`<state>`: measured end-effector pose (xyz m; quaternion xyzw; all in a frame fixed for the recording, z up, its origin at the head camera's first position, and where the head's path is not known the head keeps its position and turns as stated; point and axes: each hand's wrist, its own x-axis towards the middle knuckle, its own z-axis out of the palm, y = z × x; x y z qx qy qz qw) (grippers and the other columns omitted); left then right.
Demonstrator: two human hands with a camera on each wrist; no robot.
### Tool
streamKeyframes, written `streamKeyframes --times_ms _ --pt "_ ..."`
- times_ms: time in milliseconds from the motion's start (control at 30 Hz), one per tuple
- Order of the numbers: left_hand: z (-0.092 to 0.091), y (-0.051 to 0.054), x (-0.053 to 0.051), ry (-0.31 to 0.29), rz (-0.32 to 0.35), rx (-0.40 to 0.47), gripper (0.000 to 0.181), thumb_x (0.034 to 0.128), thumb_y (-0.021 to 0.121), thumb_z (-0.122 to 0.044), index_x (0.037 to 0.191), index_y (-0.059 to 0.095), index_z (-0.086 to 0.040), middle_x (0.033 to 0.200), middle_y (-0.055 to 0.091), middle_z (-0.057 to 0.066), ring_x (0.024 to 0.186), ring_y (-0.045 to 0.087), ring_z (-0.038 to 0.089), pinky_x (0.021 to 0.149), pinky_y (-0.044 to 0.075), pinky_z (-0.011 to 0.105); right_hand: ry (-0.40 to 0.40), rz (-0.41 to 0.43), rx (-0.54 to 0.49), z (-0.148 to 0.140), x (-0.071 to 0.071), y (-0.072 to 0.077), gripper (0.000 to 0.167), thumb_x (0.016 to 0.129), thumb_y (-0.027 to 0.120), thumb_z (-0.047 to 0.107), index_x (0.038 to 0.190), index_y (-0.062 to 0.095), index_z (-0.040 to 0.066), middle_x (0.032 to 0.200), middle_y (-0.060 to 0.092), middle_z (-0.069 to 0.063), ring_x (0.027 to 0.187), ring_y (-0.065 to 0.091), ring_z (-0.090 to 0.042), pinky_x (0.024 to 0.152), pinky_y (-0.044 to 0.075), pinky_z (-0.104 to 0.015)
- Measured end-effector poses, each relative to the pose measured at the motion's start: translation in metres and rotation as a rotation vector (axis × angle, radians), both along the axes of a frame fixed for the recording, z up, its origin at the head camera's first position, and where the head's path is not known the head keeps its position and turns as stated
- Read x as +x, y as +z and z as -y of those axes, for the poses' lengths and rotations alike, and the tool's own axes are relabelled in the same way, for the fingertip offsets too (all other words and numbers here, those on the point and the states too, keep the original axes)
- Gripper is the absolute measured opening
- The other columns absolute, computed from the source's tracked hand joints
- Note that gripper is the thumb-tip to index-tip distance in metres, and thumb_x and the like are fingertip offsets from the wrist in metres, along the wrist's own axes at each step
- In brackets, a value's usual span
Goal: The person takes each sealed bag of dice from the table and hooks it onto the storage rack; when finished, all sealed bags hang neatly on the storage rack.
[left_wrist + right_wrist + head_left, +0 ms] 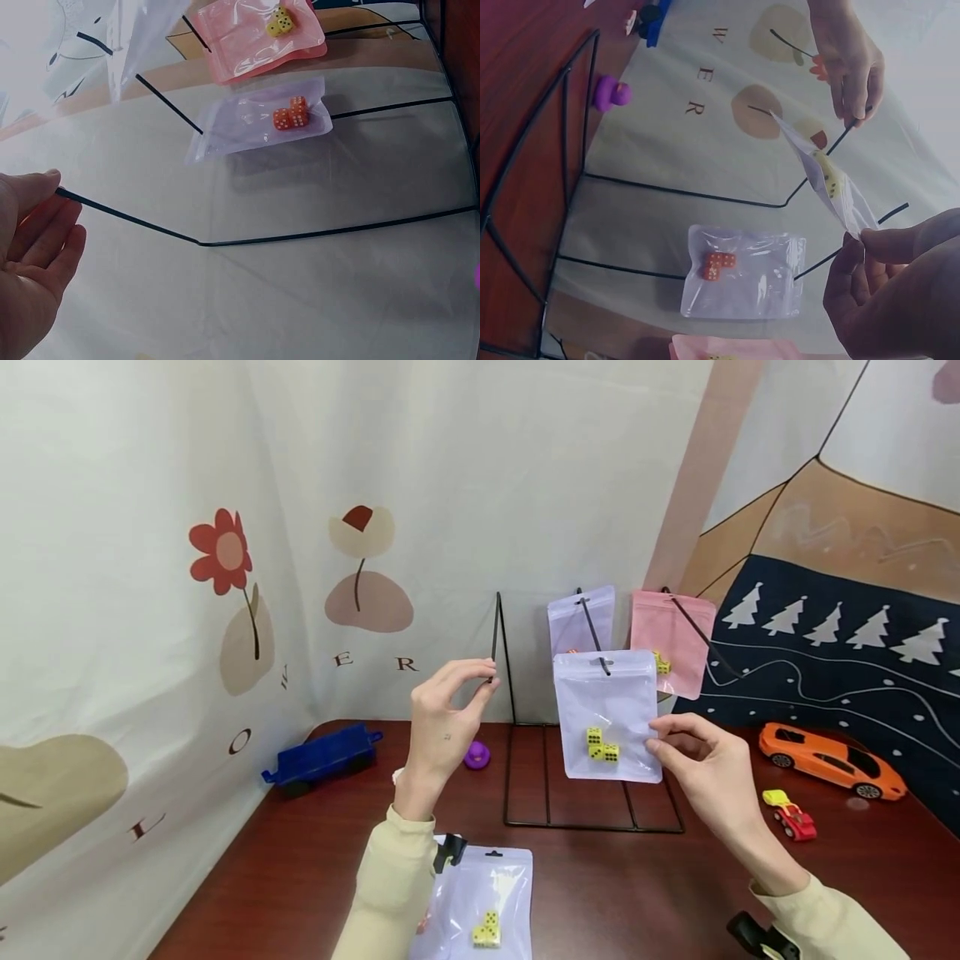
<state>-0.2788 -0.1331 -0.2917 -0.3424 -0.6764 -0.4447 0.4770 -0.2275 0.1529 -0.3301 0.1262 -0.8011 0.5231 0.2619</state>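
My left hand [444,720] pinches the tip of the left rod [135,219] of a black wire rack [592,826]. My right hand [712,768] pinches the edge of a pale lilac zip bag [577,702] with yellow dice inside. The middle rod's tip [606,667] pokes out through this bag's top hole. Farther back on that same rod hangs another lilac bag [769,277], holding orange dice [291,114]. A pink bag [671,627] with yellow dice hangs from the right rod [701,633].
Below the rack, a lilac bag [513,885] with yellow dice lies on the table, overlapping another bag partly hidden by my left sleeve. A blue toy trailer [322,758] stands left, a purple rubber duck [476,755] behind my left hand. An orange toy car [828,760] and small red-yellow toy [793,820] sit right.
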Motion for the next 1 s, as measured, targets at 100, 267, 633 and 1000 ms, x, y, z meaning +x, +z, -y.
streamKeyframes --times_ms 100,267,633,1000 --pt "0.0 0.0 -0.001 -0.004 -0.001 -0.009 0.012 0.0785 0.074 0.005 0.089 0.072 -0.001 0.095 0.07 0.008 0.092 0.067 0.02 0.083 0.052 0.03 -0.003 0.002 -0.006 0.001 -0.003 0.0 0.02 0.084 0.072 0.003 0.104 0.068 0.001 0.091 0.065 -0.004 0.074 0.061 -0.008 0.069 0.05 -0.012" --pt "0.0 0.001 -0.002 0.003 0.001 -0.022 0.011 0.0797 0.074 0.002 0.09 0.072 -0.002 0.096 0.07 0.008 0.093 0.066 0.019 0.083 0.052 0.03 -0.021 -0.007 -0.012 0.003 -0.011 0.002 0.019 0.084 0.071 0.002 0.103 0.068 0.0 0.095 0.064 -0.004 0.075 0.061 -0.007 0.068 0.05 -0.012" --pt "0.002 -0.001 -0.002 0.016 0.009 -0.028 0.009 0.0808 0.074 -0.001 0.089 0.072 -0.002 0.096 0.07 0.007 0.093 0.066 0.018 0.084 0.051 0.03 0.007 0.0 -0.083 0.01 -0.032 0.005 0.021 0.082 0.072 0.0 0.103 0.068 -0.003 0.101 0.063 -0.003 0.076 0.063 -0.004 0.066 0.05 -0.012" --pt "0.001 -0.001 -0.001 0.005 0.01 -0.018 0.011 0.0795 0.074 0.001 0.089 0.072 -0.002 0.096 0.07 0.008 0.094 0.066 0.019 0.084 0.051 0.03 0.017 -0.035 -0.108 0.011 -0.053 0.008 0.02 0.081 0.072 -0.003 0.1 0.069 -0.005 0.084 0.062 -0.003 0.073 0.063 -0.003 0.062 0.049 -0.013"
